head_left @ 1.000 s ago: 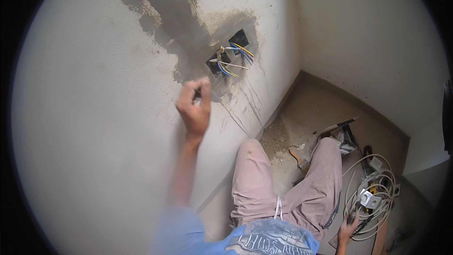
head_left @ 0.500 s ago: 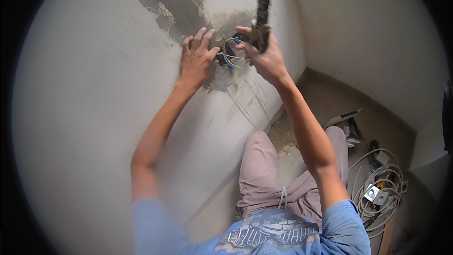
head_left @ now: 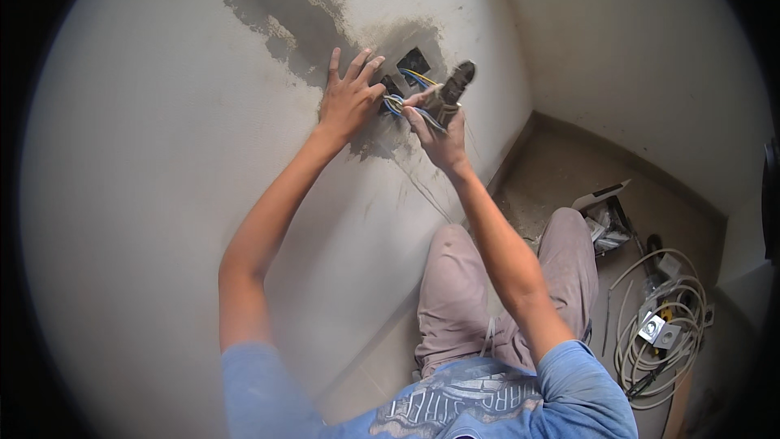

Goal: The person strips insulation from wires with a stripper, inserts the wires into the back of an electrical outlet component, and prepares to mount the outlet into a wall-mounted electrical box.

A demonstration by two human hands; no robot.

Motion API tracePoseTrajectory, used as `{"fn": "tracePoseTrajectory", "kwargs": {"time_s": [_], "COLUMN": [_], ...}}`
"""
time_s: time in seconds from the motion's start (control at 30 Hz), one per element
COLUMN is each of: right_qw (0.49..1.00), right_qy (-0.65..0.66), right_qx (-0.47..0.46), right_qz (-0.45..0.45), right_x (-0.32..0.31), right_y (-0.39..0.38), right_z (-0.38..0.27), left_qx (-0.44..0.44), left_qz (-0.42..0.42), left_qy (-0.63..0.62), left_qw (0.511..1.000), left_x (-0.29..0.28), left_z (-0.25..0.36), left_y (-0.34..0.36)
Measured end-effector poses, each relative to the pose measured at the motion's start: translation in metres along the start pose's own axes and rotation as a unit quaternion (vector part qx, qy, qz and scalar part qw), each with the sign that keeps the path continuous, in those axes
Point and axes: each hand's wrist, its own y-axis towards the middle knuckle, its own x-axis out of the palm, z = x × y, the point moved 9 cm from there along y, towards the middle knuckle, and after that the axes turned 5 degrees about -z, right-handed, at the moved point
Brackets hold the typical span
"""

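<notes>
I see a brownish floor (head_left: 532, 183): an open box (head_left: 600, 195) near its right-hand edge, a coil of pale cable (head_left: 696, 329) towards its right corner.

Lower wall box (head_left: 389, 82), partly hidden behind the left fingers (head_left: 376, 91) and wires (head_left: 394, 104)

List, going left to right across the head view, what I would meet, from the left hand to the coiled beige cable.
Bare left hand → upper dark square wall opening → black hand tool → open dark box → coiled beige cable.
</notes>
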Motion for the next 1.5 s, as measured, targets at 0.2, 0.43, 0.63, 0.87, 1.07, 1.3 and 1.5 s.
{"fn": "tracePoseTrajectory", "kwargs": {"time_s": [0.2,0.43,0.63,0.87,1.07,1.3,1.5], "right_qw": [0.875,0.878,0.862,0.877,0.904,0.856,0.902], "right_qy": [0.403,0.356,0.414,0.394,0.245,-0.371,-0.268], "right_qx": [0.088,0.085,0.142,0.194,0.266,0.359,0.336], "right_qz": [0.253,0.309,0.254,0.196,0.228,0.011,0.049], "right_x": [-0.036,-0.033,-0.054,-0.07,-0.087,-0.148,-0.114], "right_y": [-0.037,-0.032,-0.015,0.003,-0.04,-0.182,-0.146], "right_z": [0.081,0.075,0.104,0.124,0.111,0.09,0.03], "left_qx": [0.081,0.09,0.118,0.119,0.086,0.033,-0.011], "left_qz": [0.07,-0.005,0.024,-0.022,-0.018,-0.008,-0.046], "left_qy": [0.01,-0.063,-0.096,-0.141,-0.185,-0.215,-0.213], "left_qw": [0.994,0.994,0.988,0.983,0.979,0.976,0.976], "left_x": [-0.009,0.019,0.018,0.02,0.031,0.026,0.03], "left_z": [0.027,0.038,0.042,0.046,0.038,0.037,0.035], "left_y": [0.015,0.041,0.045,0.059,0.054,0.056,0.06]}}
